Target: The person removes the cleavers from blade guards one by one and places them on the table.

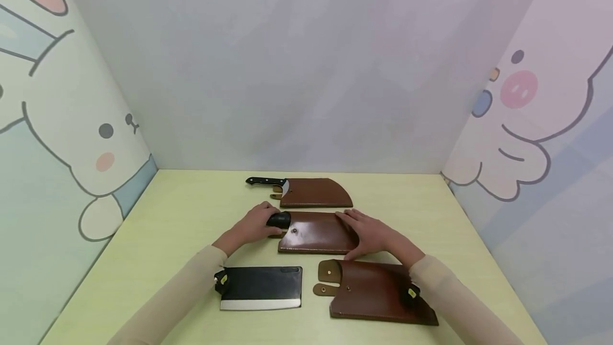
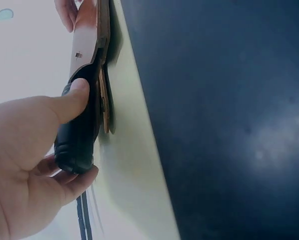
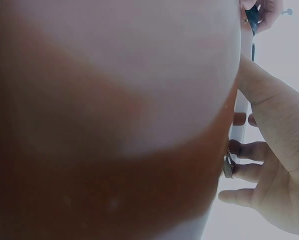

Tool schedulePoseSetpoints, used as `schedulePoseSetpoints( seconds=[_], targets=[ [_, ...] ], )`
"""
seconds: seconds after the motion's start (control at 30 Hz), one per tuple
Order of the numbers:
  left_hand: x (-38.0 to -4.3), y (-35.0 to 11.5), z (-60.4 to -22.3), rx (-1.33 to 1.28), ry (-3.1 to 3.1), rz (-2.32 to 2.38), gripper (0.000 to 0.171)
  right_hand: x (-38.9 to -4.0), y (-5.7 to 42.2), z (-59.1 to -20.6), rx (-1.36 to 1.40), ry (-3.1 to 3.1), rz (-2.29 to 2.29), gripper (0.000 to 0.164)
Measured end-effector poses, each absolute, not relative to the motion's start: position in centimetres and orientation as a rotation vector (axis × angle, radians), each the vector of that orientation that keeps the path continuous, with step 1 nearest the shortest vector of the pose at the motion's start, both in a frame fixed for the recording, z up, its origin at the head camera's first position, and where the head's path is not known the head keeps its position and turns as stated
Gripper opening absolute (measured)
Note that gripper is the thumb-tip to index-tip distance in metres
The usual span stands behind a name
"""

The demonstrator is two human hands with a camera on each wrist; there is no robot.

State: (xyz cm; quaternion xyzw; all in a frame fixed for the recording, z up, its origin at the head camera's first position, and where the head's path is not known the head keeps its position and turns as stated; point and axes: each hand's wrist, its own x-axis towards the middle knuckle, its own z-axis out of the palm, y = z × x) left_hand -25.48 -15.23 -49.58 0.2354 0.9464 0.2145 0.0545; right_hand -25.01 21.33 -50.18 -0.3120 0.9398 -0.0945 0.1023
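In the middle of the table lies a brown leather sheath (image 1: pixel 321 233) with the black handle (image 2: pixel 77 132) of a knife sticking out of its left end. My left hand (image 1: pixel 258 222) holds that handle, thumb (image 2: pixel 79 90) on top and fingers round its end. Across the sheath's right end lies my right hand (image 1: pixel 371 231), its fingers at the far edge and its thumb by the near edge. In the right wrist view those fingers (image 3: pixel 239 196) are spread and fairly straight.
A bare cleaver (image 1: pixel 261 284) with a dark blade lies at front left. At front right is a larger brown sheath (image 1: pixel 378 292) with strap tabs, under my right wrist. Behind the middle sheath lies a sheathed knife (image 1: pixel 316 193). Walls border the table's back and sides.
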Motion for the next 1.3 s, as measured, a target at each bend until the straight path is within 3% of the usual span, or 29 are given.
schedulePoseSetpoints(
  seconds=[0.6, 1.3],
  targets=[
    [-25.5, -15.6, -49.6, 0.784, 2.946, 0.572, 0.038, -24.9, 21.1, -49.9, -0.927, 2.814, -0.330, 0.117],
    [-23.9, -16.1, -47.2, 0.846, 3.043, 0.589, 0.044, -23.5, 21.3, -47.0, -0.961, 2.890, -0.385, 0.116]
  ],
)
